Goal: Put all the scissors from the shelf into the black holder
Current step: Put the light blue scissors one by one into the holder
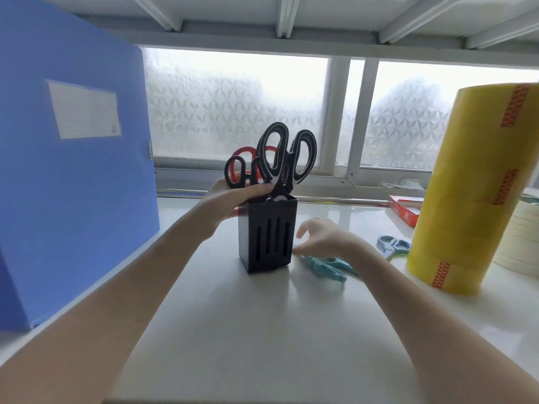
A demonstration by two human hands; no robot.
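Note:
The black slotted holder (267, 234) stands on the white shelf (262, 330). Large black-handled scissors (287, 154) and red-and-black scissors (242, 164) stand blades-down in it. My left hand (233, 196) grips the holder's upper left rim, fingers touching the scissors' handles. My right hand (323, 239) hovers low just right of the holder, fingers spread, over teal scissors (329, 266) lying flat on the shelf; whether it touches them is unclear. Blue scissors (392, 246) lie farther right.
A big blue file box (73, 170) stands on the left. A tall stack of yellow tape rolls (478, 188) stands at the right, with pale tape rolls (522, 237) behind it. A red box (405, 209) lies near the window.

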